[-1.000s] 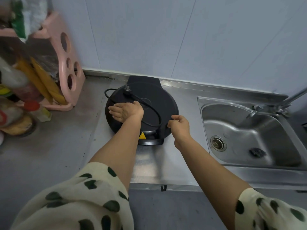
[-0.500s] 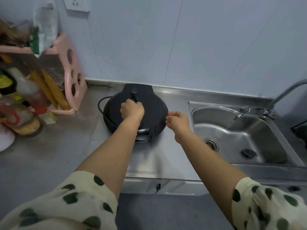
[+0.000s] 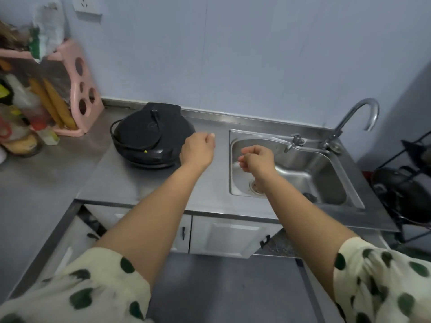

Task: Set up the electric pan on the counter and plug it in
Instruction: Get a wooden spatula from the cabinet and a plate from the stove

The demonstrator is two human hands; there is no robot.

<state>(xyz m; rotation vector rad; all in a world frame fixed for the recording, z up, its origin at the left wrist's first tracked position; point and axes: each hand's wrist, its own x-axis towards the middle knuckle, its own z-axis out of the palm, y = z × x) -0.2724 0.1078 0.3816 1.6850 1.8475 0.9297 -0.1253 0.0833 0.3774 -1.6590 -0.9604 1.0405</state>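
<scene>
The black round electric pan [image 3: 140, 136] sits closed on the steel counter [image 3: 130, 183], close to the back wall. Its black cord [image 3: 158, 127] lies looped across the lid and around the left side, with the plug [image 3: 154, 111] resting on top near the hinge. A white wall socket [image 3: 87, 7] is high on the wall at the upper left. My left hand [image 3: 197, 151] hovers just right of the pan, fingers curled, holding nothing. My right hand [image 3: 256, 159] hangs over the left part of the sink, also curled and empty.
A steel sink [image 3: 349, 183] with a curved tap [image 3: 356, 117] fills the counter's right side. A pink rack [image 3: 79, 89] with bottles and packets stands at the left. A dark wok on a wire stand [image 3: 405, 194] is at the far right. Cabinet doors [image 3: 224, 234] are below.
Both hands have come off the pan and moved right; the left let go of the lid and cord. The view has pulled back and shifted, showing the socket and tap.
</scene>
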